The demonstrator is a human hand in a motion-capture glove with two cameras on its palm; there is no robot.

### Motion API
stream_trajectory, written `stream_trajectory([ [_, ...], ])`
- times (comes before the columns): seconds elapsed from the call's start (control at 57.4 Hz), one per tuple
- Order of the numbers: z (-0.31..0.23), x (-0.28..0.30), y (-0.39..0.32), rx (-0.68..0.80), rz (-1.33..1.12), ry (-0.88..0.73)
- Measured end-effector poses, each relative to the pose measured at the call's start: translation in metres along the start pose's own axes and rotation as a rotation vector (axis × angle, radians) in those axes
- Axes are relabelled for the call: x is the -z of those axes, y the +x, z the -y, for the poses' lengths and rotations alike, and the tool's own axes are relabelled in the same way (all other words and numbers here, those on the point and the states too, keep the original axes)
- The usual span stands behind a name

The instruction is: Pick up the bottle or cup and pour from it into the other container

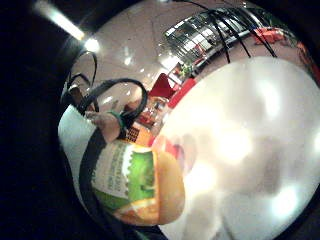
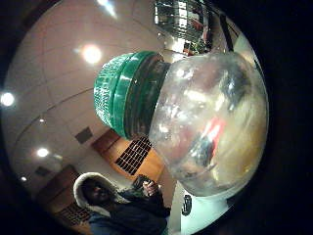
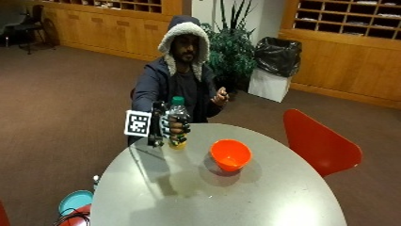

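Item: bottle (image 3: 178, 126) held upright in gloved right hand (image 3: 169, 128), above the table (image 3: 219, 197).

Grip: fingers curled round the bottle's labelled middle; green cap (image 2: 120, 93) and clear shoulder stand above the grip, orange liquid and green label (image 1: 132, 182) show at and below it. Bottle base at the table's far edge; whether it touches cannot be told. Orange bowl (image 3: 230, 154) rests on the table, apart from the grip, toward the person's bare hand (image 3: 219, 98), which is raised.
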State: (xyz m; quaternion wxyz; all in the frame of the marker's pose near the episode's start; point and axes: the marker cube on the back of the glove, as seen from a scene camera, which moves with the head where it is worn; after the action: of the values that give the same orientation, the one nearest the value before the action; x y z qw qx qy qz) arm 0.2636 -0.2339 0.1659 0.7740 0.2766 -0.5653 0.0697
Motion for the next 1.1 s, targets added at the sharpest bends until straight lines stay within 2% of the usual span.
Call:
stream_trajectory([
  [0.105,0.013,-0.011,-0.041,0.038,-0.143,-0.009],
  [0.192,0.012,-0.026,-0.067,-0.024,-0.339,-0.074],
  [0.261,0.009,-0.039,-0.078,0.093,-0.499,-0.156],
  [0.331,0.009,-0.055,-0.092,0.035,-0.687,-0.141],
  [0.418,0.013,-0.067,-0.099,0.216,-0.874,-0.312],
  [0.488,0.014,-0.082,-0.103,0.254,-1.029,-0.381],
  [0.627,0.017,-0.107,-0.098,0.325,-1.342,-0.457],
  [0.784,0.007,-0.137,-0.081,0.405,-1.589,-0.558],
  [1.097,-0.009,-0.18,-0.047,0.599,-1.915,-0.703],
])
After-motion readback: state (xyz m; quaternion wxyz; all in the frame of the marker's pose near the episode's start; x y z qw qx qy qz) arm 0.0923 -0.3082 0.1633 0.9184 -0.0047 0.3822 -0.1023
